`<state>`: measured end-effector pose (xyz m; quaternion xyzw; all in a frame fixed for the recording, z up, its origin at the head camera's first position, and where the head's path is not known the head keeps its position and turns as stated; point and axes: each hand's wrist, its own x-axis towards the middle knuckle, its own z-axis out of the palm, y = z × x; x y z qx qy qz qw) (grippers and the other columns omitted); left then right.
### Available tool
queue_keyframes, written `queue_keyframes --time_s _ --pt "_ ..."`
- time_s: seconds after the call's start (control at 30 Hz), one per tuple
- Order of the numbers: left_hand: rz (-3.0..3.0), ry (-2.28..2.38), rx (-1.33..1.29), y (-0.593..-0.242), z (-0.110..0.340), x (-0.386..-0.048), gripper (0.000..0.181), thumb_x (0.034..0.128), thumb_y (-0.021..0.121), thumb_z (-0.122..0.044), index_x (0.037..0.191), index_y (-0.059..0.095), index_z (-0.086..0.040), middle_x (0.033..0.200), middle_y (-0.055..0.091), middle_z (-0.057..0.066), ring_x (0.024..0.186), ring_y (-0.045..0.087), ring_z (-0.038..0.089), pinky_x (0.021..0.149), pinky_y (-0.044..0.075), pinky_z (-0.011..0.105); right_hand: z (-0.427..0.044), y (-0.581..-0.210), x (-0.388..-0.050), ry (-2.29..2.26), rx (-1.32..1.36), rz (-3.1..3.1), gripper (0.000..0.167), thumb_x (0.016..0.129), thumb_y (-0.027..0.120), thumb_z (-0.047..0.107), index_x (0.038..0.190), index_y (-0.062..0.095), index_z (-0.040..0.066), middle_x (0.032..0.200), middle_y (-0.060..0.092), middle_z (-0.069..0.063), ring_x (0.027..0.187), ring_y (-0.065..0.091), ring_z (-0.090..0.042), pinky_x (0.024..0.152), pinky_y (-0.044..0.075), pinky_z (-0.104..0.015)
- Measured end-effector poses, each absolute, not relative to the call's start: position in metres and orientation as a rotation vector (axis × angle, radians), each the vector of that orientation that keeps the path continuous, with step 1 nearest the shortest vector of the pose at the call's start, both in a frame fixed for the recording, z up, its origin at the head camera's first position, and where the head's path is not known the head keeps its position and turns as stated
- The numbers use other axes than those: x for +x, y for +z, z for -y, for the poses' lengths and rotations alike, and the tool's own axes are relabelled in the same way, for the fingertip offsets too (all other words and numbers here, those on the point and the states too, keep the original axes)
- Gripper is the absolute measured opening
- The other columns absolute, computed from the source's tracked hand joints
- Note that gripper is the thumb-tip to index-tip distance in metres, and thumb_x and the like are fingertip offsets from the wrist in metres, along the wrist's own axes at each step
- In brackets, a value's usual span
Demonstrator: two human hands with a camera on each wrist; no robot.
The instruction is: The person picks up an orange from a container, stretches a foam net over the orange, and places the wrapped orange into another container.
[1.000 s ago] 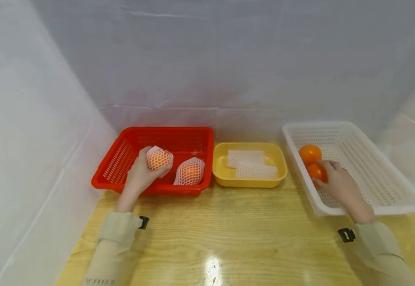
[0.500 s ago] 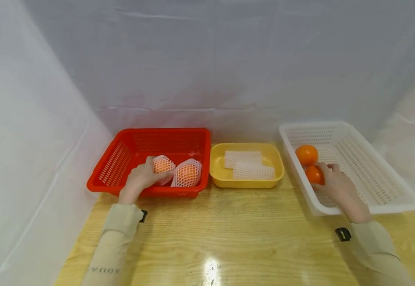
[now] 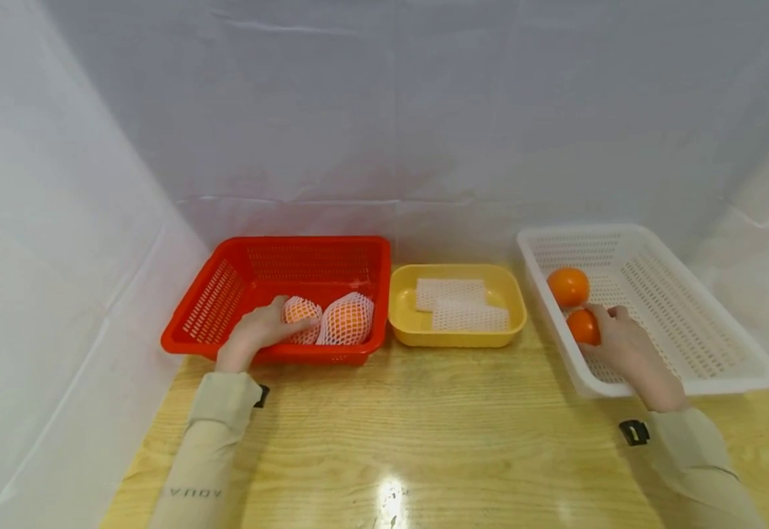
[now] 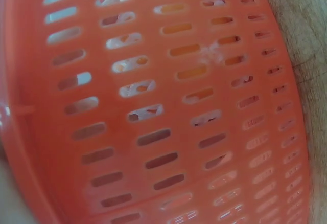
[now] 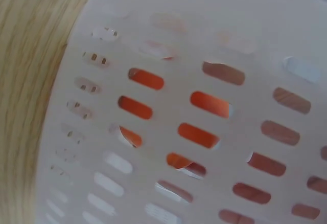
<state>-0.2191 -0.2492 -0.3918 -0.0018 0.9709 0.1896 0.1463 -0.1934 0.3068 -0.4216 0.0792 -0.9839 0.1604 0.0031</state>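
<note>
In the head view, my left hand (image 3: 261, 327) reaches into the red basket (image 3: 173, 342) and holds an orange in a white foam net (image 3: 302, 312). My thumb lies across its near side. A second netted orange (image 3: 348, 320) sits directly to its right. My right hand (image 3: 626, 344) grips a bare orange (image 3: 584, 326) low in the white basket (image 3: 748, 367). Behind that one lies another bare orange (image 3: 567, 286). The left wrist view shows mostly the red basket wall, with netted fruit behind its slots. Through the white basket's slots in the right wrist view, patches of an orange (image 5: 199, 135) show.
Between the baskets stands a yellow tray (image 3: 460, 339) with two flat foam nets (image 3: 470, 317) in it. All three containers stand on a wooden table (image 3: 424, 426). White sheeting (image 3: 384, 110) rises behind and at both sides.
My left hand has lowered the netted orange onto the red basket's floor, beside the other one. My right hand has stayed on its orange with little movement. The head view has shifted slightly.
</note>
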Motion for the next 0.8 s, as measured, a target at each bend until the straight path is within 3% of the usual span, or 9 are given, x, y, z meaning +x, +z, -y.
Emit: queue_keyframes --time_s 0.23,0.53,0.7,0.8 --pt "-2.793 0.578 0.023 -0.395 0.251 -0.222 0.099 0.0955 0.053 -0.066 0.156 0.021 0.006 0.153 0.037 0.034 0.131 0.046 0.05 0.11 0.037 0.063 -0.309 -0.421 -0.193 0.6 0.203 2.988 0.073 0.087 0.077 0.021 0.139 0.037 -0.012 0.117 0.046 -0.047 0.097 0.054 -0.061 0.077 0.047 -0.069" --pt "-2.857 0.628 -0.025 -0.396 0.25 -0.222 0.088 0.1026 0.04 -0.062 0.155 0.026 0.008 0.152 0.038 0.034 0.134 0.043 0.052 0.11 0.035 0.065 -0.304 -0.408 -0.181 0.706 0.126 2.819 0.078 0.088 0.08 0.026 0.145 0.038 -0.006 0.119 0.048 -0.044 0.101 0.053 -0.06 0.077 0.047 -0.073" --pt "-2.989 0.713 -0.062 -0.391 0.247 -0.219 0.085 0.1027 0.039 -0.063 0.154 0.032 0.005 0.152 0.038 0.033 0.134 0.042 0.052 0.106 0.037 0.066 -0.296 -0.395 -0.169 0.755 0.14 2.749 0.079 0.089 0.079 0.032 0.147 0.039 -0.004 0.121 0.049 -0.037 0.094 0.056 -0.049 0.071 0.052 -0.061" --pt "-3.083 0.815 -0.032 -0.386 0.239 -0.215 0.08 0.1031 0.041 -0.061 0.152 0.038 0.002 0.149 0.044 0.03 0.127 0.05 0.048 0.102 0.042 0.063 -0.288 -0.387 -0.163 0.802 0.171 2.698 0.079 0.089 0.08 0.033 0.147 0.04 -0.002 0.125 0.05 -0.035 0.094 0.058 -0.045 0.07 0.054 -0.05"
